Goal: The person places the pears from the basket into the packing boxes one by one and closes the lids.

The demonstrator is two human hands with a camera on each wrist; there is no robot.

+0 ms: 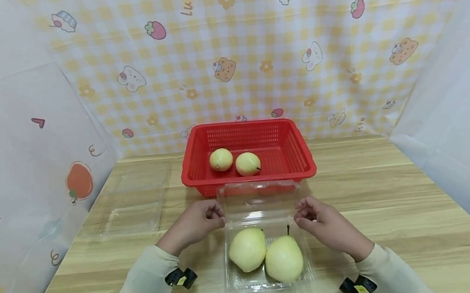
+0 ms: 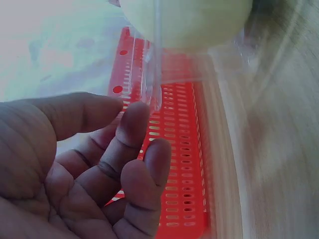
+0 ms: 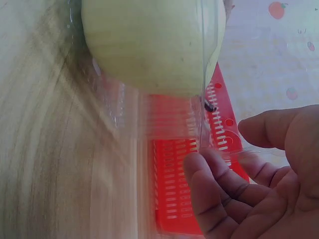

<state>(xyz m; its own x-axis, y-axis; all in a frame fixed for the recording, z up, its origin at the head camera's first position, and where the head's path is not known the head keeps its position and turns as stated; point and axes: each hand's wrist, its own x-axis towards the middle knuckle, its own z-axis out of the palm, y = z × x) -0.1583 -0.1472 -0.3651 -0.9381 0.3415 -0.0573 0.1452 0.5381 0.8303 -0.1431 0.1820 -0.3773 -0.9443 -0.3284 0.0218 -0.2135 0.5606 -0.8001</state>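
Note:
A hinged clear plastic fruit box (image 1: pixel 270 286) lies in front of me with its clear lid (image 1: pixel 262 205) raised at the back. Two pale yellow pears, the left one (image 1: pixel 248 250) and the right one (image 1: pixel 284 258), fill its base. My left hand (image 1: pixel 197 223) pinches the lid's left side near the hinge, thumb and index fingertip close together in the left wrist view. On the opposite side, my right hand (image 1: pixel 323 223) holds the lid's edge loosely between thumb and curled fingers. The right wrist view shows a pear (image 3: pixel 149 50) through the plastic.
Behind the box stands a red perforated basket (image 1: pixel 249 182) with two more pears, one (image 1: pixel 221 160) left of the other (image 1: pixel 248 164). A second clear plastic box (image 1: pixel 132 206) rests open on the wooden table (image 1: pixel 394 206) at the left. A patterned cloth (image 1: pixel 253 69) hangs behind.

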